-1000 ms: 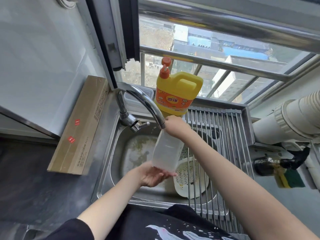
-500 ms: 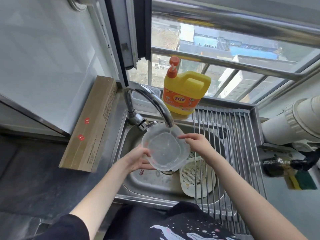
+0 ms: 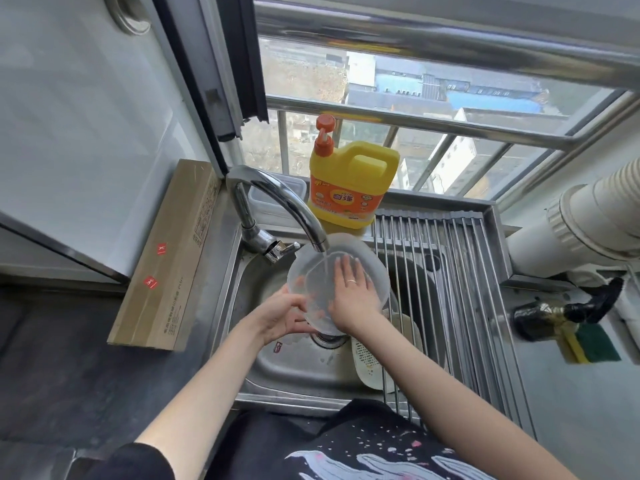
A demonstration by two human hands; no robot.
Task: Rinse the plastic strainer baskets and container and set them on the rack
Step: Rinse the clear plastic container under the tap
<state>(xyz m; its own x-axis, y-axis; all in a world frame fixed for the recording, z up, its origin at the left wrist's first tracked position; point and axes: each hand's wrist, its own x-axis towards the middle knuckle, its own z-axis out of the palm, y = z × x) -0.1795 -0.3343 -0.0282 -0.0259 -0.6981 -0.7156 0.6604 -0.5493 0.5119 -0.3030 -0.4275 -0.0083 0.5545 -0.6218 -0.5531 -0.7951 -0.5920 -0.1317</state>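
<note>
A clear plastic container (image 3: 374,268) is held over the sink, its opening tilted toward me, under the running faucet (image 3: 277,199). My left hand (image 3: 284,313) grips its lower left rim and outer wall. Inside the container my right hand (image 3: 349,289) lies flat with fingers spread against the inner wall, water running beside it. A cream plastic strainer basket (image 3: 370,365) lies in the sink, partly under the rack. The roll-up metal rack (image 3: 460,299) spans the sink's right half with nothing on it.
A yellow detergent bottle (image 3: 349,185) stands behind the faucet beside a clear lidded box (image 3: 277,194). A long cardboard box (image 3: 169,258) lies left of the steel sink (image 3: 263,372). At right are a white pipe (image 3: 588,216) and a green-yellow sponge (image 3: 595,344).
The container went from hanging upright to tilted open toward me under the tap. My right hand left the rim and went inside it, flat on the wall; water now runs in.
</note>
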